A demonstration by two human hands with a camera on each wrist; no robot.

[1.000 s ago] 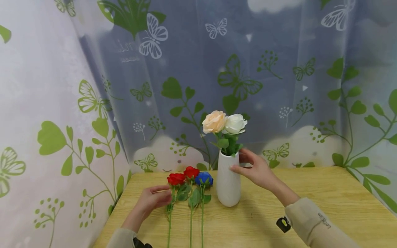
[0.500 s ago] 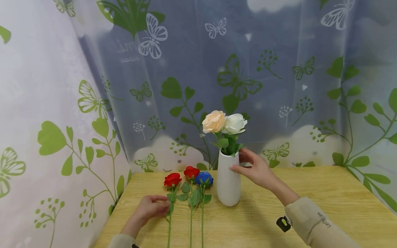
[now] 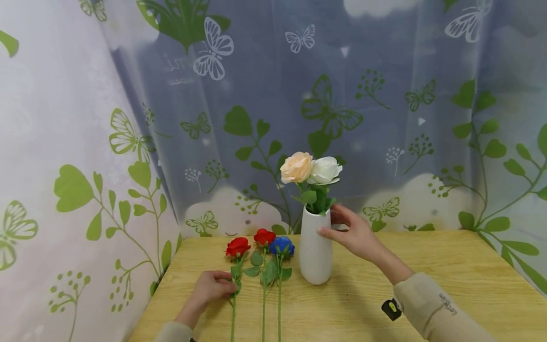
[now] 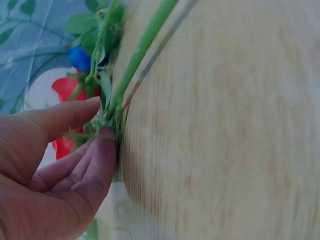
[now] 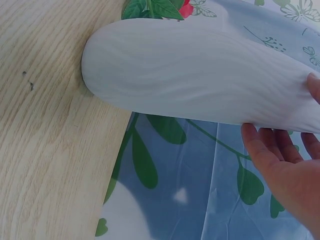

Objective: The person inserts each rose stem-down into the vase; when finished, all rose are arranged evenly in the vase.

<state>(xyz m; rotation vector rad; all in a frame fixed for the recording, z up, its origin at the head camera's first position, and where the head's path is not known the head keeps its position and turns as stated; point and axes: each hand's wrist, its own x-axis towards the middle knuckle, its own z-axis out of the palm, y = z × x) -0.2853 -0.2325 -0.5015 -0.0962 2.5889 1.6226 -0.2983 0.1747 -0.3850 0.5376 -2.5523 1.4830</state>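
A white vase stands upright on the wooden table, holding a peach rose and a white rose. Near its rim my right hand grips the vase, thumb on the front and fingers round the far side. To the left, the outermost red rose lies with its stem between the thumb and fingertips of my left hand. In the left wrist view, this hand pinches the leafy green stem close to the tabletop. Leaves partly hide the fingertips.
Beside the outermost rose lie a second red rose and a blue rose, stems toward me, left of the vase. A patterned curtain hangs behind the wooden table and along its sides.
The outermost red rose's head has shifted slightly left, away from the other red rose. My left hand has lowered along its stem and closed on it. The right hand stays at the vase.
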